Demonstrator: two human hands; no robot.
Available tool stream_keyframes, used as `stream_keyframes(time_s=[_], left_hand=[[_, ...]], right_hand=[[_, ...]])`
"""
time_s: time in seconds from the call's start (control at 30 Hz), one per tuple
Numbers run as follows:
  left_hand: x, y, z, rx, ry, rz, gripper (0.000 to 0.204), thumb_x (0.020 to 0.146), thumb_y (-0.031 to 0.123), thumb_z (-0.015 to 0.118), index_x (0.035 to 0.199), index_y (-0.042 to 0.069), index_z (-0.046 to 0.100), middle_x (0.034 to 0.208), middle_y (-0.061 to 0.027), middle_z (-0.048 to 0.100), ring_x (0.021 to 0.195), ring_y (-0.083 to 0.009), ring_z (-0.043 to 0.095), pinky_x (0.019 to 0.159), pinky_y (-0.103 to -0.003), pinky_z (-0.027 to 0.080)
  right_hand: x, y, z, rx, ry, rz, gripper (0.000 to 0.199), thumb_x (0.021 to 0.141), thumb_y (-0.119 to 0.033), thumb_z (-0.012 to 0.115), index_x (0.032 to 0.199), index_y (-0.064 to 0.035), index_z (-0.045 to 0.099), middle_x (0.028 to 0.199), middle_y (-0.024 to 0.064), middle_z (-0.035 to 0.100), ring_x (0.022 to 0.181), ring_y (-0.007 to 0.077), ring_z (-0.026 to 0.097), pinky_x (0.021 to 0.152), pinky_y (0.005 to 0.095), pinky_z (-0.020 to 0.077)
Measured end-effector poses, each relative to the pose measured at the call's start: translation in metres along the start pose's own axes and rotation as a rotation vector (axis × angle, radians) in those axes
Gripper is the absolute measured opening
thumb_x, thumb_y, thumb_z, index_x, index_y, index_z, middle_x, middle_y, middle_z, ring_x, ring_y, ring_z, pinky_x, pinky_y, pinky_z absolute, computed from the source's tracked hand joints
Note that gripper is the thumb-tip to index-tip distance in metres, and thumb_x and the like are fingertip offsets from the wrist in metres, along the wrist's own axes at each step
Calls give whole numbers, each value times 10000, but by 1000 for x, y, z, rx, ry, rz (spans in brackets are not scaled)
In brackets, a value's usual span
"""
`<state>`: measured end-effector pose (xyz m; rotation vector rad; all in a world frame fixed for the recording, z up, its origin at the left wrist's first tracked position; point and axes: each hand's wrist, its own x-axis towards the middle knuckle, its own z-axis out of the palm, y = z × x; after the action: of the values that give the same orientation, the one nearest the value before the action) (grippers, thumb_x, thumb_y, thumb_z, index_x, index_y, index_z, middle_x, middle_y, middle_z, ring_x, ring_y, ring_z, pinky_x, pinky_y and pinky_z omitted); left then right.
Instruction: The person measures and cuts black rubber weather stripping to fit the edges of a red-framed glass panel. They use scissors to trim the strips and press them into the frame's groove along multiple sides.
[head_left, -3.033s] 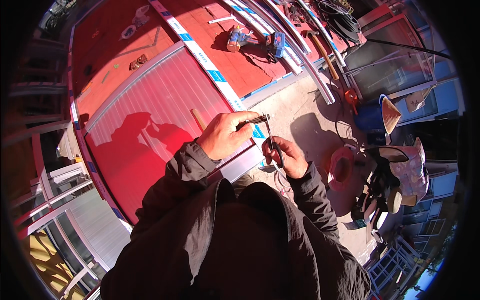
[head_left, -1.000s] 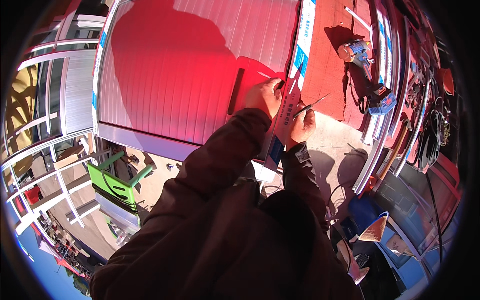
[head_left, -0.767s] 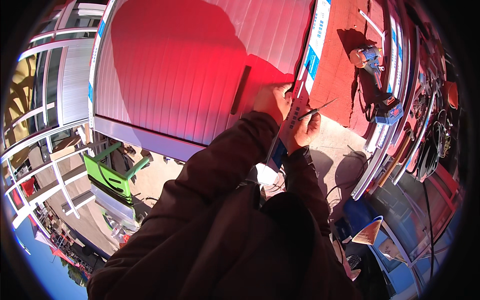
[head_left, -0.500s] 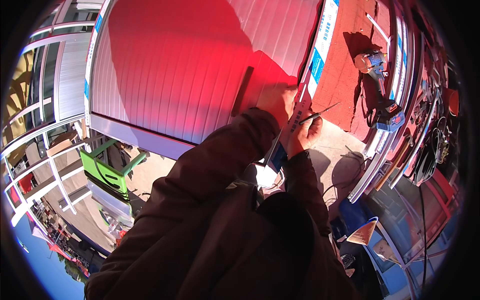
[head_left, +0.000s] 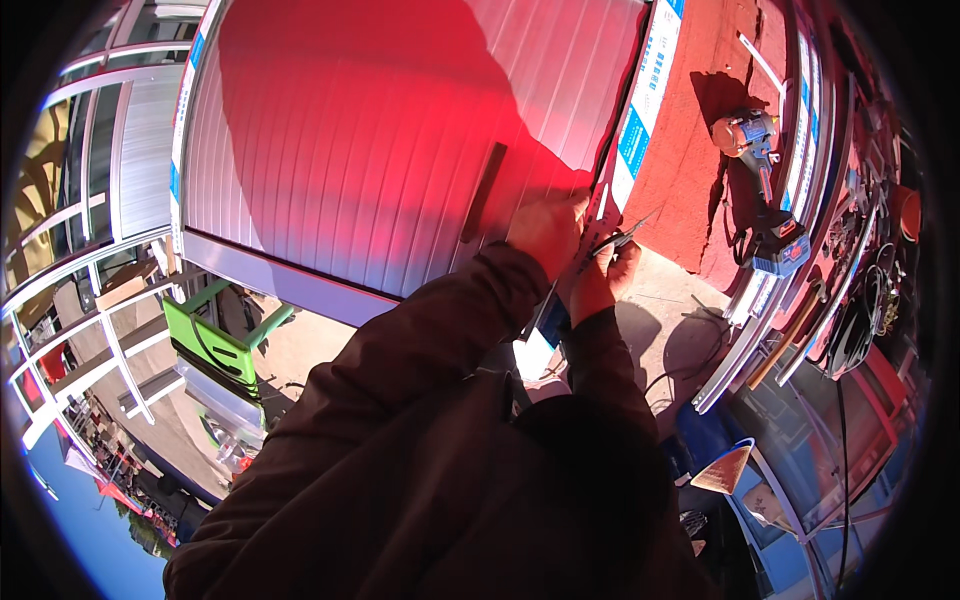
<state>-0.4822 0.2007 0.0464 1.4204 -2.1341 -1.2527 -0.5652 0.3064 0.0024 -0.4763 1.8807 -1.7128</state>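
A large ribbed panel (head_left: 350, 130) lies under my hands, framed by metal profiles with blue-and-white film (head_left: 640, 110). Against its right edge, my left hand (head_left: 545, 232) is closed, fingertips at the frame where a thin black strip (head_left: 612, 150) runs along the seam. What those fingers pinch is hidden. My right hand (head_left: 606, 278), just outside the frame, is closed round a slim dark pointed tool (head_left: 622, 238) whose tip points away to the right; its exact kind is unclear. A short dark bar (head_left: 484, 192) rests on the panel left of my left hand.
To the right, a cordless power tool (head_left: 765, 185) lies on a red surface (head_left: 690, 160). Beyond it are long metal profiles (head_left: 740, 340) and coiled black cable (head_left: 850, 335). A green stand (head_left: 210, 335) and white framework (head_left: 110, 350) stand at the left.
The pointed tool has shifted slightly left and toward the frame with my right hand. My left hand has moved slightly nearer to me, remaining at the panel's edge.
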Motion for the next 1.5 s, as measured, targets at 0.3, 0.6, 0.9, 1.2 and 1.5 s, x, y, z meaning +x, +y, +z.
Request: stream_keyframes(time_s=[0.3,0.6,0.9,1.2,1.5], left_hand=[[-6,-6,0,-116,-3,7,303,925,204,585,1153,30,687,934,-181,704,813,-336,687,723,-447,537],[-183,-40,-40,-734,-371,-693,310,978,278,602,971,-23,680,800,-59,664,665,-113,636,587,-258,511],[-193,-18,-6,-811,-432,-797,302,996,254,527,985,-12,668,777,-82,666,558,-107,577,499,-268,443],[-207,-39,7,-1039,-412,-622,265,999,234,517,961,9,651,706,-9,581,536,-65,445,503,-238,371],[-203,-39,-4,-1126,-535,-611,270,1012,281,533,947,42,640,729,9,568,558,-56,434,512,-230,348]], right_hand=[[4,-10,11,368,-262,-60,325,1013,-240,592,1215,-26,453,1119,64,607,984,157,590,889,314,488],[1,-27,-35,60,-43,-26,134,996,-144,633,1013,-33,560,885,-8,580,773,55,490,698,224,419],[-50,-86,-103,-530,-709,451,172,939,-168,665,930,1,634,762,10,629,697,69,550,642,253,445],[-25,-112,-101,-942,-1446,651,384,893,-368,702,900,15,682,695,78,627,673,126,558,627,321,443],[-15,-116,-76,-987,-1594,677,416,888,-405,707,864,6,647,682,82,615,657,144,547,609,343,435]])
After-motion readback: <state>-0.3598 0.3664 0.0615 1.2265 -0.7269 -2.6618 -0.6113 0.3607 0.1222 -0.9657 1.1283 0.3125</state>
